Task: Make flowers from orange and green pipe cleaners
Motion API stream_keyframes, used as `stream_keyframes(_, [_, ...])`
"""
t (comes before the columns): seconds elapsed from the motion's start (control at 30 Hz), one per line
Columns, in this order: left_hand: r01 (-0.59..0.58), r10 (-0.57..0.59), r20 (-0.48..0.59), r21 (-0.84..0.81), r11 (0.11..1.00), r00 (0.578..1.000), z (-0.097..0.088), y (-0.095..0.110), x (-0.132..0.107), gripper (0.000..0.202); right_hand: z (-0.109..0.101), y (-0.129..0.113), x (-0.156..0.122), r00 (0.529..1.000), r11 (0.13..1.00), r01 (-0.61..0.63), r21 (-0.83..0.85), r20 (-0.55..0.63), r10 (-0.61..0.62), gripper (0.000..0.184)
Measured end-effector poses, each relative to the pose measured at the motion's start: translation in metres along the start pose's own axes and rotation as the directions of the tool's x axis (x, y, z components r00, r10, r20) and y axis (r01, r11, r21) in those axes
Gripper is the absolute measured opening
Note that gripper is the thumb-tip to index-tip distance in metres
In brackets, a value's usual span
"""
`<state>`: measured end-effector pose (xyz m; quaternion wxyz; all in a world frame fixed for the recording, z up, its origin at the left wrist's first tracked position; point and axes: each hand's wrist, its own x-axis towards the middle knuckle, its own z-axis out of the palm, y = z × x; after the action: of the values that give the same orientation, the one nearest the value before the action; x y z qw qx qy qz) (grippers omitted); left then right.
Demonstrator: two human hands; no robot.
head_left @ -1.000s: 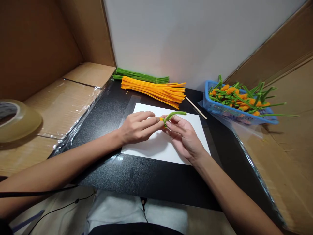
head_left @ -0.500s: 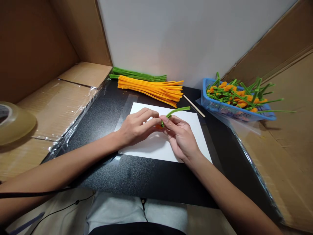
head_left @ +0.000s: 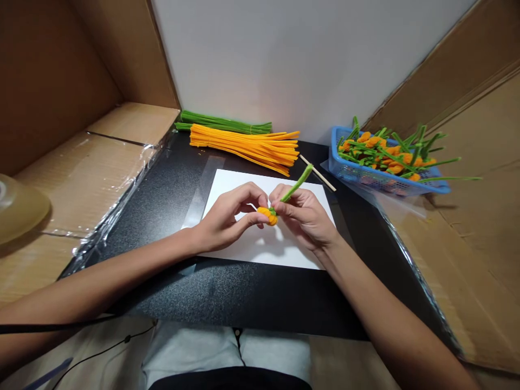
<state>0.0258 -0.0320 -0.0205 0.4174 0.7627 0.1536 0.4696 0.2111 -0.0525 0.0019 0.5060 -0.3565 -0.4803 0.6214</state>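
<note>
"Black tabletop (head_left: 239, 303) is butting up to a pale wall (head_left: 252, 65), cardboard (head_left: 475, 141) is flanking it. Hands?"

"Both nearly closed, pinching. Left hand (head_left: 231, 216) is holding the fuzzy flower (head_left: 267, 216) by its orange head; right hand (head_left: 306, 219) is gripping the base of the green stem (head_left: 298, 184)."

"Why both?"

"Soft stuff; two pinches are probably stopping it flexing. It's hanging above a white sheet (head_left: 280, 257), likely serving as contrast."

"Rest?"

"Orange bundle (head_left: 244, 146) and green bundle (head_left: 227, 123) are lying at the back, presumably within reach. Stick (head_left: 318, 173) is lying just beside. Blue basket (head_left: 369, 173), right side, is holding similar flowers (head_left: 393, 165)."
</note>
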Motion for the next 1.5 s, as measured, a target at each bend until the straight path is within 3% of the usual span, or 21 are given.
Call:
stream_keyframes(0.1, [-0.059,0.059,0.003,0.069,0.996,0.998,-0.003,-0.001,0.0,0.033,0.002,0.004,-0.001,0.999,0.999,0.026,-0.032,-0.03,-0.027,0.031])
stream_keyframes(0.3, [-0.144,0.161,-0.084,0.185,0.972,0.983,-0.003,-0.005,-0.002,0.024,0.01,0.018,-0.005,0.998,0.998,0.058,-0.002,-0.028,-0.058,0.033])
stream_keyframes(0.57, [-0.093,0.115,-0.205,0.115,0.989,0.972,0.003,-0.007,-0.007,0.032,0.031,0.024,-0.009,0.996,0.986,0.031,0.162,-0.085,-0.017,0.041])
stream_keyframes(0.7, [-0.035,0.035,-0.22,0.005,0.999,0.975,0.002,-0.006,-0.004,0.032,0.025,0.016,-0.008,0.999,0.985,0.029,0.167,-0.041,-0.023,0.034])
stream_keyframes(0.8, [0.096,-0.124,-0.144,-0.184,0.978,0.982,0.0,-0.001,0.001,0.034,0.01,0.01,-0.005,0.998,0.997,0.011,0.078,0.066,-0.016,0.027])
stream_keyframes(0.93, [0.328,-0.314,0.096,-0.326,0.887,0.945,-0.004,0.007,0.007,0.036,-0.009,0.007,-0.002,0.979,0.999,0.052,0.009,0.196,-0.052,0.026])
stream_keyframes(1.0, [0.381,-0.333,0.194,-0.332,0.863,0.923,-0.006,0.01,0.008,0.036,-0.012,0.005,-0.002,0.97,0.999,0.04,-0.023,0.241,-0.033,0.026])
stream_keyframes(1.1, [0.357,-0.297,0.237,-0.281,0.891,0.925,-0.009,0.014,0.01,0.03,-0.011,0.001,-0.004,0.965,0.995,0.01,-0.095,0.261,0.015,0.026])
stream_keyframes(1.3, [0.156,-0.148,0.082,-0.11,0.982,0.986,-0.012,0.015,0.012,0.022,-0.004,-0.002,-0.004,0.995,0.995,0.014,-0.101,0.102,-0.004,0.031])
stream_keyframes(1.5, [0.048,-0.052,-0.149,-0.034,0.998,0.987,-0.009,0.0,0.007,0.035,-0.006,0.0,-0.001,0.99,0.959,0.132,-0.252,-0.013,-0.139,0.025])
